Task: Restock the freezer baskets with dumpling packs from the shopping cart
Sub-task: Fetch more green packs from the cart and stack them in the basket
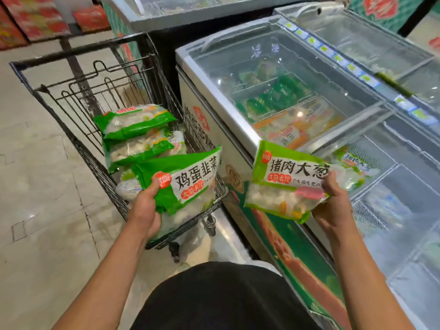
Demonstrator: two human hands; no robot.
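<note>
My left hand grips a green-and-clear dumpling pack by its lower left corner, above the near end of the black wire shopping cart. My right hand holds a second dumpling pack by its right edge, over the front rim of the chest freezer. More green dumpling packs lie stacked in the cart. A white wire freezer basket sits in the open part of the freezer, with another green pack lying in it behind my right hand.
The freezer's sliding glass lid covers its far half, with green and orange packs under it. A second freezer row runs behind, and another chest freezer stands at the top. Red boxes line the far left. Tiled floor lies left of the cart.
</note>
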